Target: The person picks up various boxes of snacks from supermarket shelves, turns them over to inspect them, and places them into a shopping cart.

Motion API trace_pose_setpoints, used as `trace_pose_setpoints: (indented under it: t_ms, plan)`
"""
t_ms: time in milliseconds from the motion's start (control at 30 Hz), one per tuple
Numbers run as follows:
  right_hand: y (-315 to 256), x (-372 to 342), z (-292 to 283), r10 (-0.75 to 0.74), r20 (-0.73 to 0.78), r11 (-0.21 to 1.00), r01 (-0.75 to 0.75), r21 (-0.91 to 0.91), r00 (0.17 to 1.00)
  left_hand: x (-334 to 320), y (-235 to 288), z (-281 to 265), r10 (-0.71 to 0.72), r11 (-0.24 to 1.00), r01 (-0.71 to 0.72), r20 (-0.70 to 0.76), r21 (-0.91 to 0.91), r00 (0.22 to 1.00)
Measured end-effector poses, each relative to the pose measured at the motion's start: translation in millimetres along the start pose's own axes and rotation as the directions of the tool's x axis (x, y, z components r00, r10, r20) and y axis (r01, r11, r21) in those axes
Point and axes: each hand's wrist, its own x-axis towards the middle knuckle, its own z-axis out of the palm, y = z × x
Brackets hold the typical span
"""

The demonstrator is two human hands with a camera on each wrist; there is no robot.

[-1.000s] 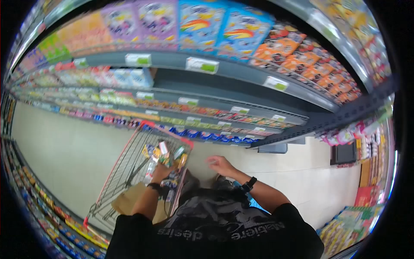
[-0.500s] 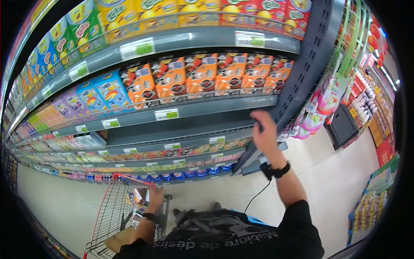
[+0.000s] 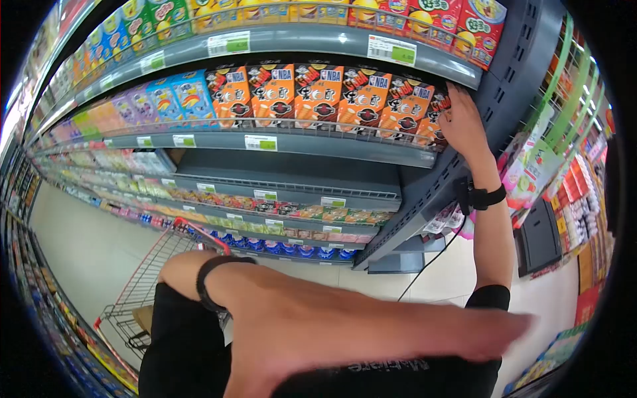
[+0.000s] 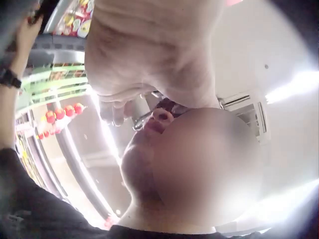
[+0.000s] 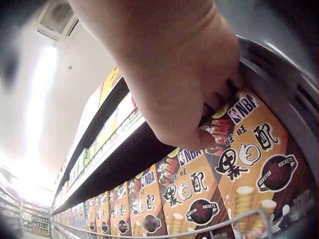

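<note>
A supermarket aisle, seen from above, with a pale floor [image 3: 79, 219] and a long grey shelf [image 3: 345, 151] stacked in tiers. On one tier a row of orange boxes [image 3: 317, 93] stands upright behind a low wire rail [image 5: 259, 214]; blue boxes [image 3: 192, 93] stand to their left. The last box [image 5: 264, 137] sits at the right end of the row, beside the dark metal post [image 3: 509, 86].

The right hand [image 3: 462, 126] is at this last box. Its fingers reach over the top edge and its thumb lies near the front, by the edge shared with the neighbouring box. I cannot tell whether it grips the box or only touches it.

The left hand [image 3: 325, 325] is raised close to the head camera and fills the lower foreground, fingers extended and blurred at the tips; nothing shows in it. Behind that arm, at lower left, is a wire cart [image 3: 142, 275] with a red edge.

The box looks like thin printed card, so it is probably light and fairly stiff, slightly slick, and easy to dent; the biscuit rolls pictured on its front suggest brittle contents. The best hold seems to be a gentle pinch across its upper part, front and back, lifting it clear of the rail. The post and the neighbouring box leave little room at the sides.
</note>
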Motion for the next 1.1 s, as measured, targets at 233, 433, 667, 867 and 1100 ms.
trace_pose_setpoints:
  t_ms: [233,433,667,867,1100]
  plan:
    - [11,10,1,-0.019,0.038,1.0,0.02,-0.016,0.999,54,-41,21,0.124,0.962,-0.102,0.07,-0.252,0.99]
    - [20,12,-8,-0.003,0.186,0.999,-0.006,0.049,0.982,75,-60,31,0.132,0.94,-0.09,0.106,-0.33,0.986]
    - [29,10,-11,-0.092,0.18,0.991,0.072,0.113,0.979,76,-70,34,0.174,0.929,-0.135,0.084,-0.344,0.981]
    - [30,4,-20,-0.158,0.091,0.975,0.141,0.17,0.983,80,-75,27,0.195,0.919,-0.147,0.098,-0.367,0.976]
    - [14,-7,-53,-0.252,-0.105,0.96,0.262,0.1,0.962,87,-87,9,0.146,0.942,-0.097,0.131,-0.323,0.981]
